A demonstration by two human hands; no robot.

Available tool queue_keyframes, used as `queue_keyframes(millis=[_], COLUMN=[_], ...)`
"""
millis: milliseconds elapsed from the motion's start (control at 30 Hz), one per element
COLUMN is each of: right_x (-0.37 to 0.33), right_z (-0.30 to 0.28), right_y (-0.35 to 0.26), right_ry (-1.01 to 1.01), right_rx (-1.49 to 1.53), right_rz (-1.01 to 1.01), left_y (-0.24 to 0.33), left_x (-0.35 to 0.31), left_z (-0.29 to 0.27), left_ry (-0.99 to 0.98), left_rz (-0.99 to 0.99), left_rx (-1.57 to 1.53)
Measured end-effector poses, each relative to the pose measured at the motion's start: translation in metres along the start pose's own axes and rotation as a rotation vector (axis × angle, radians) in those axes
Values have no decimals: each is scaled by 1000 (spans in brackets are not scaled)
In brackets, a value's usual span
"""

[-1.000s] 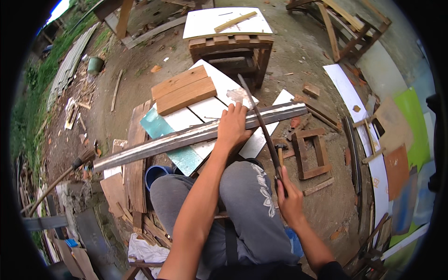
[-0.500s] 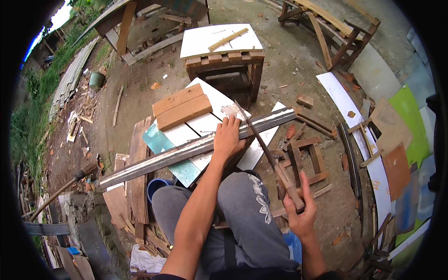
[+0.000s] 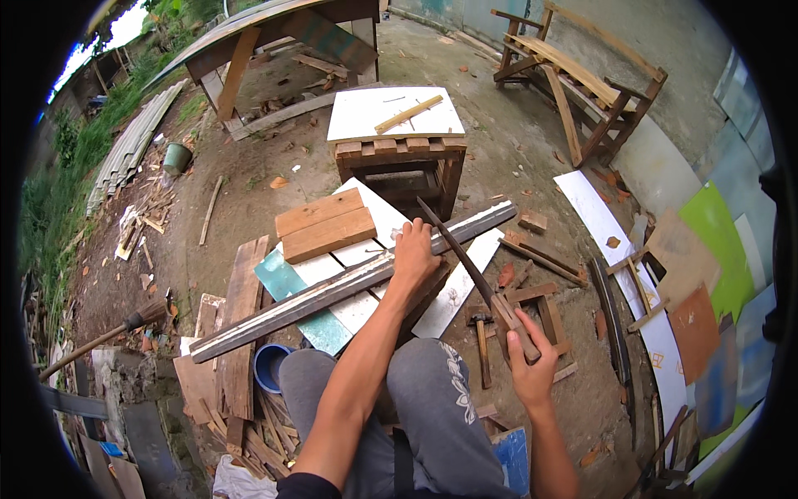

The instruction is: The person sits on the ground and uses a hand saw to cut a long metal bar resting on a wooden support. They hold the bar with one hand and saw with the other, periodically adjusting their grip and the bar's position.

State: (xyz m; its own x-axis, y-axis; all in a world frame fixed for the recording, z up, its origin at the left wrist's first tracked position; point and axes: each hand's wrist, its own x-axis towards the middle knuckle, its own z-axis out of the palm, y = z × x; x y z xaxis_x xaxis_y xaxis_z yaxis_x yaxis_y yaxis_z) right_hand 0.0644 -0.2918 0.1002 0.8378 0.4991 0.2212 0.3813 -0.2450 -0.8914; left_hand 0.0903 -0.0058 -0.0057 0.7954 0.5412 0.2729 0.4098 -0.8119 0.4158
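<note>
Brown packed-earth ground (image 3: 241, 179), littered with leaves and wood scraps, stretches around the seated person. Across the lap-high work area lies a long, dark grey wooden beam with a white stripe (image 3: 332, 293), slanting from lower left to upper right over white and teal flat panels (image 3: 309, 301). The bare left hand (image 3: 415, 256) grips it from above, fingers curled over its far edge, right of its middle. The bare right hand (image 3: 532, 356) is closed around the brown wooden handle of a handsaw with a long, dark, tapering blade (image 3: 467, 264). That blade crosses the beam just right of the left hand; whether its teeth touch the wood, I cannot tell. Two light brown wooden blocks (image 3: 326, 225) rest side by side beyond the beam. A wooden-handled hammer (image 3: 483, 352) lies near the right hand, and a round blue plastic bucket (image 3: 269, 368) stands beside the left knee.
</note>
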Motion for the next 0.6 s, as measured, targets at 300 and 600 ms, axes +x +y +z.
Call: queue_keyframes(millis=[300,600], right_x=[-2,10], right_z=[-2,-4], right_y=[33,25], right_ry=[-8,-27], right_rx=[47,23], right_rz=[59,108], left_y=[1,-42], left_x=[10,12], left_z=[-15,-23], left_ry=[3,291], left_rz=[1,-172], left_rx=[-163,-458])
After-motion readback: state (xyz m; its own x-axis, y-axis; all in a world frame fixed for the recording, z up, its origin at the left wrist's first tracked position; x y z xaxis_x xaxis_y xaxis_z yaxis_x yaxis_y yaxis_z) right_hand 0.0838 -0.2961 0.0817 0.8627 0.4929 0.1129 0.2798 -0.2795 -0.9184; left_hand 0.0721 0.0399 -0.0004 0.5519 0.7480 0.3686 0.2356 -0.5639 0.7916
